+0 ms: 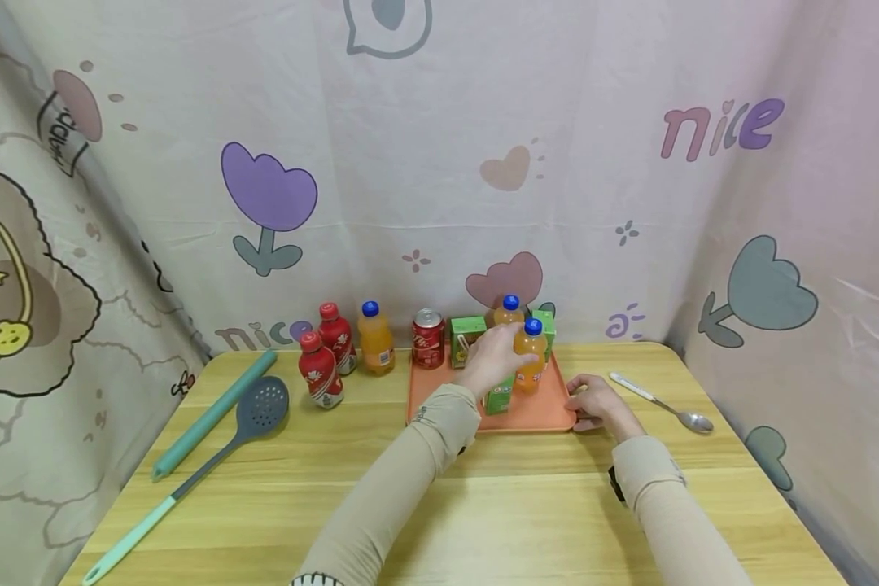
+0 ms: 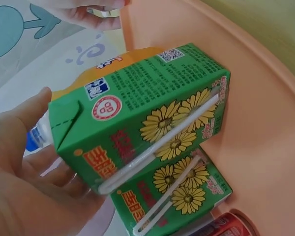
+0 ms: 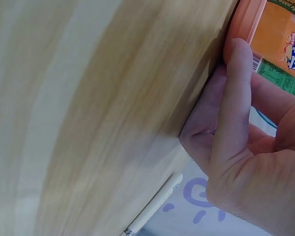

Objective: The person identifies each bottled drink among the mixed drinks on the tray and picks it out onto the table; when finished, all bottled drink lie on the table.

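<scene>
A salmon tray [image 1: 535,421] bears a red cola can [image 1: 428,342], green chrysanthemum drink boxes with straws and two orange drink bottles with blue caps. My left hand [image 1: 494,354] reaches over it, thumb and fingers spread beside the front orange bottle [image 1: 531,374]. In the left wrist view, a green drink box [image 2: 152,108] stands before that hand and hides some fingertips; a blue cap [image 2: 33,140] shows between thumb and fingers. At the tray's front right corner my right hand [image 1: 599,403] grips the rim, fingers bent at its edge, also seen in the right wrist view.
Left of the tray stand two red bottles [image 1: 322,374] and another orange bottle [image 1: 376,342]. A long teal rod [image 1: 216,415] and a slotted skimmer [image 1: 262,407] lie at the table's left. A spoon [image 1: 662,403] lies at the right. A patterned curtain [image 1: 410,163] hangs behind.
</scene>
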Motion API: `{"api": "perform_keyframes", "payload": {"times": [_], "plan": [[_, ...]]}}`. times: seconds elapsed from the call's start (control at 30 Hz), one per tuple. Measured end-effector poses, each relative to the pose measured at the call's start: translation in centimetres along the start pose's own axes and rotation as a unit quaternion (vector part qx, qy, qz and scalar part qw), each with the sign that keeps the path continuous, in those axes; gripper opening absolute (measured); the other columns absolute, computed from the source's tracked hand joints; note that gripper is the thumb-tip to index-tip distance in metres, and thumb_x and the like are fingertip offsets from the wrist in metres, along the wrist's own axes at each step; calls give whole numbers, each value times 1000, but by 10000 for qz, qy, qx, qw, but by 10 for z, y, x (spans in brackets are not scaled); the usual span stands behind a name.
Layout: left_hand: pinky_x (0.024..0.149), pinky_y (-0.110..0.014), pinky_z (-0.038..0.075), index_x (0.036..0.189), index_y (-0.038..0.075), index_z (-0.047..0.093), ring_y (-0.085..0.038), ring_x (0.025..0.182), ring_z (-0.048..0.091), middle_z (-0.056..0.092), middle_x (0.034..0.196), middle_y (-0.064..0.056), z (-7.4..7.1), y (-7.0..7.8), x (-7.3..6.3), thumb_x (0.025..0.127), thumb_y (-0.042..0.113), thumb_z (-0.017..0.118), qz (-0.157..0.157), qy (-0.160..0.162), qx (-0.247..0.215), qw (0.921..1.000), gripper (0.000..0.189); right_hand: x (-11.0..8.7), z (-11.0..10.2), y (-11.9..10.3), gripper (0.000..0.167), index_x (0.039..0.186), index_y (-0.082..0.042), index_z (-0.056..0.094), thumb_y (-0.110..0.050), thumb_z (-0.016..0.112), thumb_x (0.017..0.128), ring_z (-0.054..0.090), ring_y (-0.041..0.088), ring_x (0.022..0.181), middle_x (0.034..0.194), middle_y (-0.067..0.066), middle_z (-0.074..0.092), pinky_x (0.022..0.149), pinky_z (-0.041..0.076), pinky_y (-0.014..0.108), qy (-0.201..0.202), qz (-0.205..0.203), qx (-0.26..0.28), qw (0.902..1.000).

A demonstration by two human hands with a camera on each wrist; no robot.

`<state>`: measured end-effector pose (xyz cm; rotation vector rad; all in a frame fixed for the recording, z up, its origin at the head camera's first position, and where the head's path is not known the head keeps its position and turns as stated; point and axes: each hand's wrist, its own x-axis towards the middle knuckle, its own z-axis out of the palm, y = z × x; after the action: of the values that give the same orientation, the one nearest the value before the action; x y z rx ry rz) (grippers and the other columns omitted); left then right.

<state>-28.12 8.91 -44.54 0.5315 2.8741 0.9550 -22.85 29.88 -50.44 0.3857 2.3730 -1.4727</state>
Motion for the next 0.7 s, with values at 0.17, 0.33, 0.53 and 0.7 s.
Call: {"api": "perform_keyframes", "payload": {"times": [0.17, 0.33, 0.53, 0.7], "plan": [[106, -45, 57, 158, 23, 47, -23, 129, 67, 67, 147, -1, 7, 1, 4, 94, 44, 79, 6, 219, 479, 9986, 75, -1, 2, -1, 34, 131, 5, 48, 3, 59, 99, 63, 15, 69, 82, 8, 60, 61, 63, 31, -28, -40, 70, 10000], [101, -43, 59, 157, 22, 48, -22, 120, 70, 71, 139, -2, 11, 0, 3, 93, 45, 80, 52, 468, 608, 9970, 76, -1, 3, -1, 34, 131, 5, 48, 4, 59, 99, 64, 15, 69, 82, 8, 62, 60, 63, 30, 6, -51, 94, 9999], [100, -42, 60, 154, 25, 52, -22, 124, 69, 70, 142, 1, 17, 3, -4, 93, 44, 81, 417, 536, 335, 9971, 70, 0, 3, 0, 35, 133, 4, 48, 1, 60, 101, 65, 16, 70, 87, 10, 63, 61, 63, 30, 43, 45, -70, 10000], [99, -44, 61, 157, 28, 50, -21, 130, 67, 65, 149, 3, 14, 13, -11, 93, 45, 80, 764, 681, -19, 9947, 72, 1, 0, 2, 35, 133, 5, 48, 1, 60, 100, 65, 16, 71, 87, 10, 63, 61, 64, 31, 48, -19, -89, 9999]]}}
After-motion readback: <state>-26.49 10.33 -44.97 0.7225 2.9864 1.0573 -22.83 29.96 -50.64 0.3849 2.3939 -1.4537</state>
